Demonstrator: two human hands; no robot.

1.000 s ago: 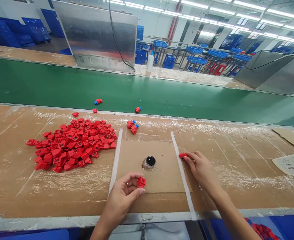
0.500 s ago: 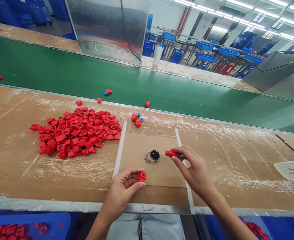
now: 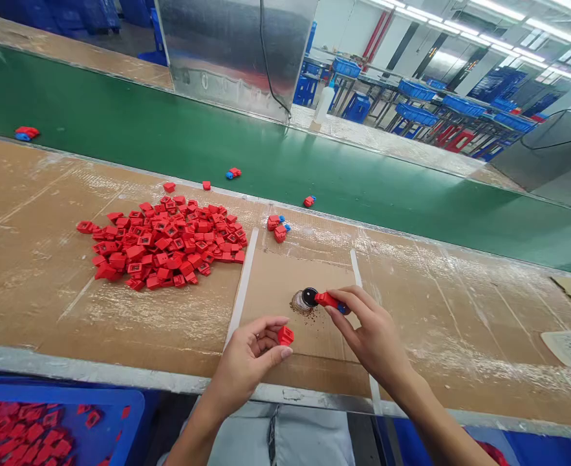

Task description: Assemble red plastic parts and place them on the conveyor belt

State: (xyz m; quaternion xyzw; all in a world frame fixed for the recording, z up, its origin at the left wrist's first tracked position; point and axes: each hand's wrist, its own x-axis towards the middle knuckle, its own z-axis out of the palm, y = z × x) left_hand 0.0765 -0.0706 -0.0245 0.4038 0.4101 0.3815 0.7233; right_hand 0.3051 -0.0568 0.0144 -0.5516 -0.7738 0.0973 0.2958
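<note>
My right hand (image 3: 372,330) pinches a red plastic part with a blue end (image 3: 330,301), its red tip at the rim of a small round jar with dark contents (image 3: 308,298). Dark specks are scattered on the cardboard sheet (image 3: 304,281) around the jar. My left hand (image 3: 249,369) holds a square red plastic part (image 3: 285,335) between thumb and fingertips, near the sheet's front edge. A large heap of similar red parts (image 3: 163,244) lies to the left of the sheet.
White tape strips (image 3: 242,291) flank the sheet on the cardboard-covered bench. Behind it runs a green conveyor belt (image 3: 169,136) carrying a few red-and-blue parts. A blue bin of red parts (image 3: 47,414) sits below the bench's front edge at left.
My right hand has moved left, bringing its red part from beside the jar to the jar's rim. My left hand keeps its part. The whole view has tilted and shifted slightly.
</note>
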